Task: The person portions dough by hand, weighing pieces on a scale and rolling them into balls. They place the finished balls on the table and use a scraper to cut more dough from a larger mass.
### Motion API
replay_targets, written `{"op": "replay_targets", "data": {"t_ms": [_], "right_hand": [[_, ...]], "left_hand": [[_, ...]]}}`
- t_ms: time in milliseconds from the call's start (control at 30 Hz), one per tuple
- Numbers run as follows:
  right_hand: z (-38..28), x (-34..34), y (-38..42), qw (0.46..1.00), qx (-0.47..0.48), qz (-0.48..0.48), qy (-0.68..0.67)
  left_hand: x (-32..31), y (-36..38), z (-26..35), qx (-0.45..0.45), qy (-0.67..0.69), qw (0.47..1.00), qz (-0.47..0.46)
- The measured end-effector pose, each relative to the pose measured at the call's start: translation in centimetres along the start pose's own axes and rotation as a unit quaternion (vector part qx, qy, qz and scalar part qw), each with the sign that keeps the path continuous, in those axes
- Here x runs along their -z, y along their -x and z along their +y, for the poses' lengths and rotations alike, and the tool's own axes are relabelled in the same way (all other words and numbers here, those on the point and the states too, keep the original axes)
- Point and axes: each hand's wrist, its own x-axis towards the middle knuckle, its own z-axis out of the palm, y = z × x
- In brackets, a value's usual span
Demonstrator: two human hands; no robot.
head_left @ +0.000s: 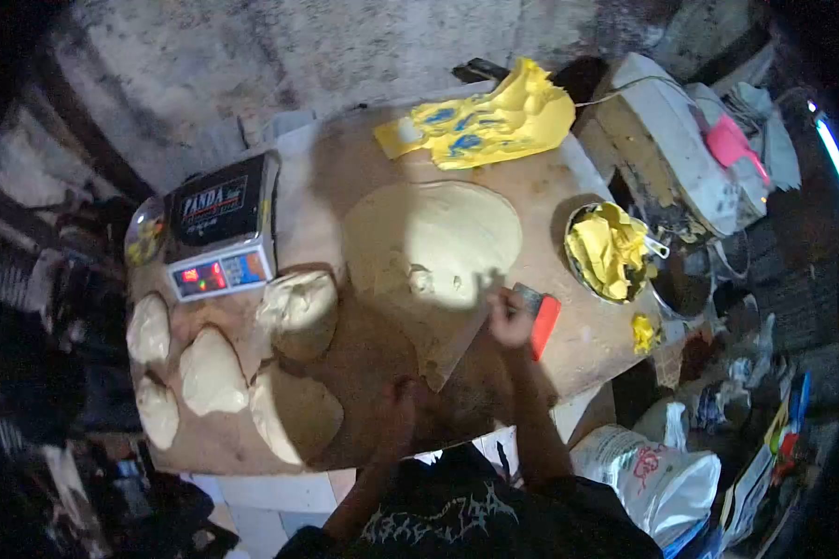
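Note:
A large flattened sheet of dough (457, 219) lies mid-table, with small raised lumps near its front. My right hand (510, 321) is at the sheet's front right edge, fingers curled. From it a straight, blade-like edge (461, 349) slants down to the left; I cannot tell whether the hand holds it. Right beside this hand lies a scraper (545, 326) with a red handle. In shadow near the table's front edge, my left hand (401, 408) is blurred, its fingers hard to make out. Several dough pieces (213, 371) sit to its left.
A digital scale (219, 219) stands at the back left. Yellow sheeting (494, 121) with blue patches lies at the back. To the right is a pan (610, 253) with crumpled yellow material. A white sack (648, 475) stands below the table's right front corner.

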Motion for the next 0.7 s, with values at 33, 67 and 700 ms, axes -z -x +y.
{"op": "replay_targets", "data": {"t_ms": [33,67,700], "right_hand": [[-1.3,-5.0,-0.2,0.993,0.09,-0.032,0.067],[-2.7,-8.9,1.0,0.95,0.161,0.0,0.268],[2.6,3.8,-0.5,0.928,-0.35,0.11,0.062]], "left_hand": [[-0.4,1.0,0.7,0.004,-0.001,1.0,0.014],[-0.9,1.9,2.8,0.007,-0.083,0.996,0.019],[-4.0,-24.1,3.3,-0.072,-0.222,0.966,0.11]]}}
